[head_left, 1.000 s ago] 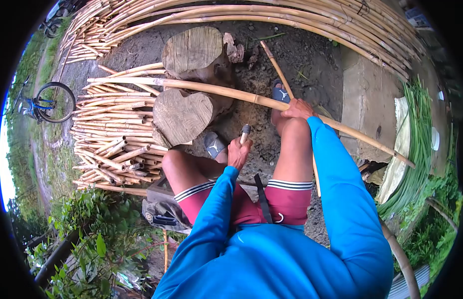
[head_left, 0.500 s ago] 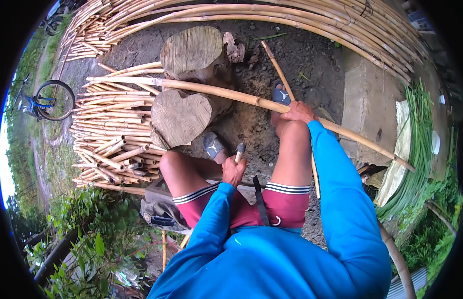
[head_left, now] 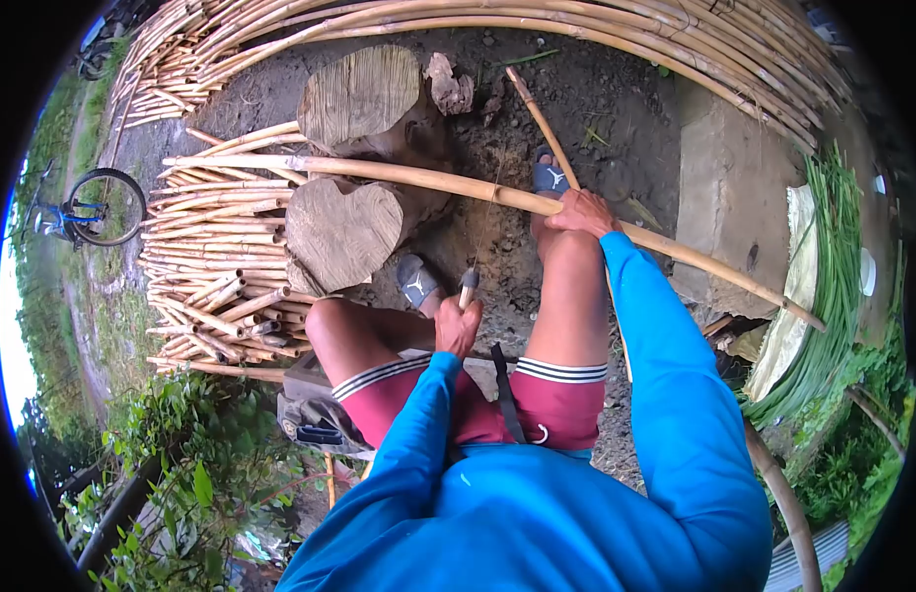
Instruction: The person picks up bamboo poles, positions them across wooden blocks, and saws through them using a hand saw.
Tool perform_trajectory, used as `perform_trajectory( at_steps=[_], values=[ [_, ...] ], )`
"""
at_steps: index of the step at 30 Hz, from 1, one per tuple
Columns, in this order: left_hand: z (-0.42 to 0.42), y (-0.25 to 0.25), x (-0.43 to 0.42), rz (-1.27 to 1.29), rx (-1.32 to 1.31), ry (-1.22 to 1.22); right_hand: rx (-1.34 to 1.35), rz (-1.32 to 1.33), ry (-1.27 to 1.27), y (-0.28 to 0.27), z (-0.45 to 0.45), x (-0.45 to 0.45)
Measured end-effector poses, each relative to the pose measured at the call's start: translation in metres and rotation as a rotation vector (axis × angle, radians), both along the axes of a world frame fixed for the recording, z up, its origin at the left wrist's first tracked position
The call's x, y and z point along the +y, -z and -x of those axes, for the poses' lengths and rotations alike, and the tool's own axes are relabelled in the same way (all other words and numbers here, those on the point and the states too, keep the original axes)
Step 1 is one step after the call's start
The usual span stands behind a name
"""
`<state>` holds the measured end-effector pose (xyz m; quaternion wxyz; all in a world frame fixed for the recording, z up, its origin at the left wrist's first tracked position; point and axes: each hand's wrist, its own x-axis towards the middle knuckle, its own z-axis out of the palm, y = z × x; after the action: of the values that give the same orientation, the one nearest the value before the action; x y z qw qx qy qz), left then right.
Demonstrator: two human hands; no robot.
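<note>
My right hand [head_left: 584,213] is wrapped round a long bamboo pole [head_left: 428,179], just above my right knee. The pole slants across the view, its left part lying over the cleft of a heart-shaped log block [head_left: 341,235]. A thinner bamboo stick [head_left: 545,123] passes beneath the pole and my right hand. My left hand [head_left: 458,328] is closed on the light handle of a knife [head_left: 469,280] with a dark collar, between my knees. Its blade seems edge-on, only a faint thin line pointing away from me.
Cut bamboo pieces [head_left: 221,237] are heaped left of the log. Long bamboo poles [head_left: 537,22] lie across the back. A concrete slab [head_left: 719,187] and green stalks [head_left: 835,266] are at right. A bicycle [head_left: 105,209] stands far left, with leafy plants [head_left: 172,483] nearer me.
The log and bamboo heap appear slightly further left in view. My left hand has tilted the knife handle slightly and shifted a little left. My right hand keeps its grip on the pole.
</note>
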<state>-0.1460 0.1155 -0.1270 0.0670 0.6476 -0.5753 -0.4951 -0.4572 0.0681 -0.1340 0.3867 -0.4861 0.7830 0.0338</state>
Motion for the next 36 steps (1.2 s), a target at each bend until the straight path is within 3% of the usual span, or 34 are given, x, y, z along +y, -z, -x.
perform_trajectory(
  at_steps=[3,5,7,8,10,13,14,15,16,17,20,22,26,28,29,30,32,33,36],
  values=[
    [0.046,-0.004,-0.034,0.108,-0.104,-0.009,-0.024,0.055,-0.006,0.001,-0.001,0.0],
    [0.052,-0.002,-0.039,0.016,-0.027,-0.04,-0.041,0.089,0.007,-0.001,-0.001,0.006],
    [0.017,0.016,-0.016,0.069,-0.018,0.098,-0.028,0.093,-0.008,0.001,0.002,0.005],
    [0.005,-0.012,-0.004,-0.024,-0.027,0.044,-0.081,0.086,-0.011,0.007,0.006,0.005],
    [-0.023,-0.015,0.024,0.036,-0.041,0.002,-0.096,0.084,-0.047,0.013,0.005,-0.001],
    [-0.016,0.002,0.01,0.012,-0.041,-0.015,-0.105,0.059,-0.091,0.017,0.002,-0.003],
    [0.008,-0.015,-0.016,-0.057,-0.102,0.061,-0.096,0.052,-0.084,0.016,0.002,-0.005],
    [0.007,0.049,-0.023,0.271,-0.11,0.172,-0.099,0.049,-0.088,0.017,0.003,-0.007],
    [0.041,0.007,-0.047,0.014,-0.191,0.004,-0.098,0.101,-0.076,0.02,0.003,-0.005],
    [0.053,-0.019,-0.054,-0.07,-0.126,0.026,-0.097,0.148,-0.068,0.021,0.002,0.0],
    [-0.004,0.012,-0.009,-0.033,-0.11,0.032,-0.091,0.144,-0.077,0.016,0.005,-0.001],
    [-0.031,-0.017,0.026,-0.043,-0.082,0.036,-0.129,0.145,-0.072,0.023,0.004,-0.001],
    [0.004,-0.014,-0.013,-0.125,-0.123,0.084,-0.097,0.088,-0.059,0.008,0.003,-0.006],
    [0.039,0.009,-0.048,-0.007,-0.166,0.03,-0.109,0.033,-0.045,0.011,-0.004,-0.001],
    [0.052,-0.001,-0.057,-0.204,-0.124,-0.022,-0.116,0.043,-0.041,0.021,-0.003,0.001],
    [0.024,0.028,-0.04,0.017,-0.136,0.184,-0.117,0.065,-0.042,0.024,0.0,-0.002],
    [0.006,-0.021,-0.01,-0.082,-0.106,0.062,-0.104,0.074,-0.039,0.013,0.001,-0.004],
    [-0.029,0.004,0.017,0.044,-0.028,0.105,-0.101,0.066,-0.031,0.009,0.0,-0.003],
    [-0.012,-0.034,0.015,-0.074,-0.149,0.016,-0.113,0.071,-0.038,0.014,0.001,0.0]
  ],
)
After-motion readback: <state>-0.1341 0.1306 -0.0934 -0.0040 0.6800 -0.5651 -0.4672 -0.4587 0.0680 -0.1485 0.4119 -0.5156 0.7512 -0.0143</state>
